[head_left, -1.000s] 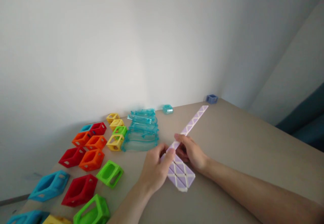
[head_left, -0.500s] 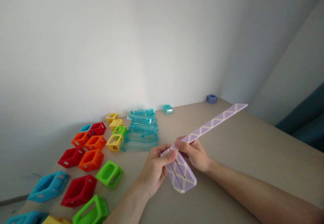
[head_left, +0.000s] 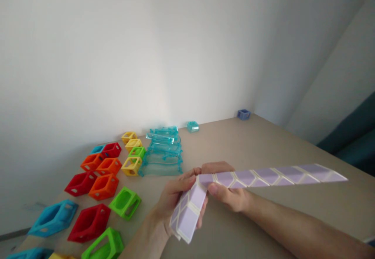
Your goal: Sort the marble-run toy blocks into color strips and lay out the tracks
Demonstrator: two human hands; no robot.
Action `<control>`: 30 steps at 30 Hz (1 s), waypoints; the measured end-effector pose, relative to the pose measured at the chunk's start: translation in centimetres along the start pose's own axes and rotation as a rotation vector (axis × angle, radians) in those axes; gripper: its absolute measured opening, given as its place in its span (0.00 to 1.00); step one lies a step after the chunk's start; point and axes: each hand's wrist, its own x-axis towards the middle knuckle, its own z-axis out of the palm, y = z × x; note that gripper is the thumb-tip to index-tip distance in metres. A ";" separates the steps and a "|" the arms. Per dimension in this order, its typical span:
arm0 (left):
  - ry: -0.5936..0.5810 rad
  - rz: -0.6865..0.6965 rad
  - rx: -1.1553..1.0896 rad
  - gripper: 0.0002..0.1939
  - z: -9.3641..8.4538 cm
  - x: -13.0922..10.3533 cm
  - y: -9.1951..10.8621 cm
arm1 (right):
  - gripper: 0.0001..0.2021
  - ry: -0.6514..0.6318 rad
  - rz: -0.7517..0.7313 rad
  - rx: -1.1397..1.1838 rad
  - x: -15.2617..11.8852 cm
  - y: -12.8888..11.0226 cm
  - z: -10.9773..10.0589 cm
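A lilac snake puzzle (head_left: 258,177) with white edges is held above the table in both hands. Its straight part reaches out to the right, while a folded, thicker part hangs down toward me on the left. My left hand (head_left: 175,192) is closed around the folded part, thumb near the bend. Just right of the bend, my right hand (head_left: 231,197) grips the straight part, with its thumb below and fingers behind the strip. Some fingers of both hands are hidden behind the puzzle.
Hollow plastic cubes stand on the left of the table (head_left: 216,145), among them a red cube (head_left: 89,222) and a green cube (head_left: 125,203). Clear teal pieces (head_left: 164,155) lie near the wall. A blue cube (head_left: 243,114) sits at the back corner.
The straight part has swung downward to the right and is now nearly level. The folded part has turned, showing its narrow side. Both hands have rotated with it.
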 end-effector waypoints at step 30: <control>0.293 0.167 0.507 0.14 0.5 0.1 -0.3 | 0.17 0.270 0.595 0.323 1.0 1.3 -0.6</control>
